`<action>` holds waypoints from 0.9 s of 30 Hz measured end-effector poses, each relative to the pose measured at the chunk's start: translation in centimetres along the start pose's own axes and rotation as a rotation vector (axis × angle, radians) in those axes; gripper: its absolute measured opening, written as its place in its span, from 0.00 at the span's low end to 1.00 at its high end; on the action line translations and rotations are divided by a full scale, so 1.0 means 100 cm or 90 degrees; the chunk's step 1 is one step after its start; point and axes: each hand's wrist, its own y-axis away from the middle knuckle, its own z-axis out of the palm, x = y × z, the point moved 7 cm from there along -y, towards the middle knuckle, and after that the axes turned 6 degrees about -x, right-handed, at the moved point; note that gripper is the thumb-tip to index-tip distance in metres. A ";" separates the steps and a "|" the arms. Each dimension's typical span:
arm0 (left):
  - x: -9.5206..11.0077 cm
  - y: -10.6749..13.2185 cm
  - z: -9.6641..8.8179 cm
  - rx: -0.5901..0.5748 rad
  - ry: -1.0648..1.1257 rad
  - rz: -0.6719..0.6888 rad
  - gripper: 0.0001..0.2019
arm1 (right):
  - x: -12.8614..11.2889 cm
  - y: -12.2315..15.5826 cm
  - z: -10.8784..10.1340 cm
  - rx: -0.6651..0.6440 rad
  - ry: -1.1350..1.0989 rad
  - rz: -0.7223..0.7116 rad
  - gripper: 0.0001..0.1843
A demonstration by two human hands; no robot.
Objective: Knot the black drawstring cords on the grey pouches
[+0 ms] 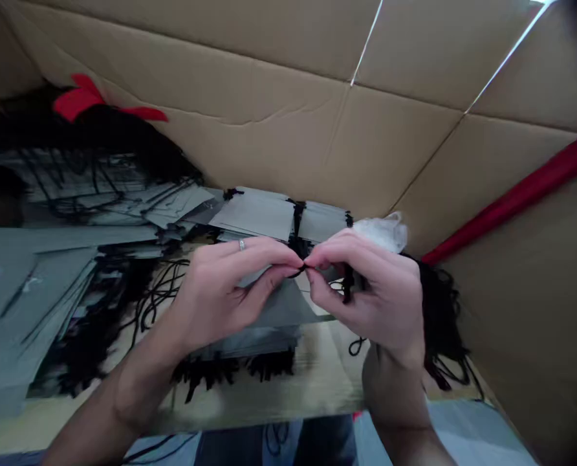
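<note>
At frame centre the left hand (220, 291) and right hand (370, 285) are both pinching a black cord (302, 269) between thumb and forefinger, fingertips meeting. Grey cards (259, 213) are lying just behind them. Cardboard walls (279, 123) are crowding in above and right; bare tabletop (317, 382) is showing lower centre

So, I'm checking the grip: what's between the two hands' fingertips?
Head view: a short bit of black cord, pinched between the left hand and right hand.

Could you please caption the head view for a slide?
Left hand and right hand pinch a black cord over grey cards.
</note>
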 end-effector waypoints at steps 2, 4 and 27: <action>0.003 0.002 -0.003 -0.019 -0.011 0.027 0.07 | 0.000 0.000 0.001 -0.018 -0.020 0.017 0.09; 0.006 0.003 -0.006 -0.034 -0.020 0.050 0.08 | 0.000 0.001 0.002 -0.037 -0.039 0.028 0.09; 0.010 0.002 -0.007 -0.025 0.104 0.020 0.09 | 0.003 0.001 0.009 -0.139 -0.227 0.206 0.07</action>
